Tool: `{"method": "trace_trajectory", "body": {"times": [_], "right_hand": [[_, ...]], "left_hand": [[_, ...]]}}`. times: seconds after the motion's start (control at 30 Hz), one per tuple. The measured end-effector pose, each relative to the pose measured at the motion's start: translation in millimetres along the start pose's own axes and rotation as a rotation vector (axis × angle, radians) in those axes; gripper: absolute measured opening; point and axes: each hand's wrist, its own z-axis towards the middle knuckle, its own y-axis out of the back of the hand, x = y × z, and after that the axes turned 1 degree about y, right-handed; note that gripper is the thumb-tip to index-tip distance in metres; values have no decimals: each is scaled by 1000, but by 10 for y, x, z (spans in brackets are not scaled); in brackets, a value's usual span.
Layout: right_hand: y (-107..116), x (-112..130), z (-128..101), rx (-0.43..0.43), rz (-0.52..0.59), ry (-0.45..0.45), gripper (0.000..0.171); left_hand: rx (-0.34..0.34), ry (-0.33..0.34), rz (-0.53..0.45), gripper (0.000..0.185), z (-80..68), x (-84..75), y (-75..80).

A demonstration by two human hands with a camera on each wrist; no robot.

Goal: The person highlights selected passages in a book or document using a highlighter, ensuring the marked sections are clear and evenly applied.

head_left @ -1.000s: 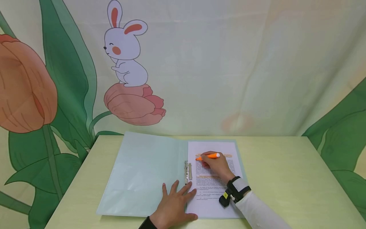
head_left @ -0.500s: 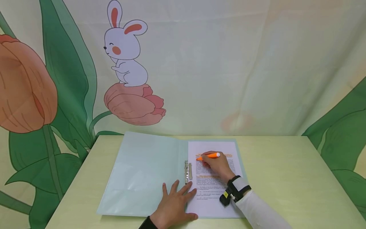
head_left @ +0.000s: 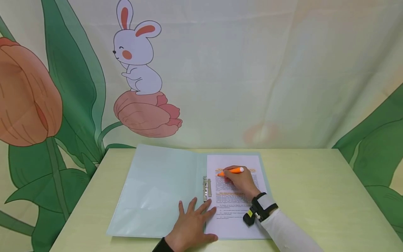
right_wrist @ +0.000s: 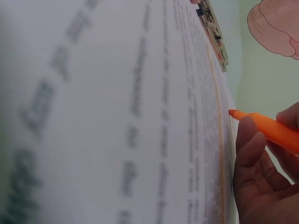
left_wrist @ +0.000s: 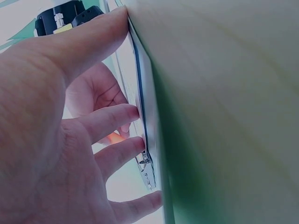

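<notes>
Fingers of the right hand (head_left: 241, 182) pinch the orange marker (head_left: 235, 170), lying crosswise, tip leftward, perhaps touching the page (head_left: 233, 229); the left hand (head_left: 192, 224) has fingers spread.

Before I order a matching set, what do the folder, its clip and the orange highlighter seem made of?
Folder: probably semi-gloss plastic, given soft light patches, though coated card is possible. Clip: likely shiny metal, from its silvery glints. Orange highlighter: seemingly smooth plastic, from its mostly even colour.

Folder (head_left: 157, 192) on table (head_left: 321, 196), paper (head_left: 233, 228) on its right half, marker (head_left: 235, 170) over paper, backdrop (head_left: 236, 77) behind
</notes>
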Motion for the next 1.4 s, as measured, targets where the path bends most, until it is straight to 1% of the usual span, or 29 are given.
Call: {"method": "trace_trajectory", "body": {"times": [0.3, 0.57, 0.8, 1.03, 1.3, 1.4], "right_hand": [[25, -46, 7, -6, -8, 7, 26], [39, -34, 11, -16, -25, -4, 27], [62, -24, 24, -37, -37, 12, 27], [84, -22, 12, -33, -37, -23, 31], [113, -51, 17, -38, -13, -21, 30], [122, -55, 14, -40, -23, -15, 32]], "left_hand": [[-6, 0, -7, 82, 4, 3, -7], [-6, 1, -7, 82, -4, 1, -7], [-1, 2, -7, 82, 5, -1, 6], [6, 9, -26, 82, 18, 7, 1], [5, 8, -26, 82, 27, 10, -13], [5, 8, -24, 83, 31, 11, -16]]}}
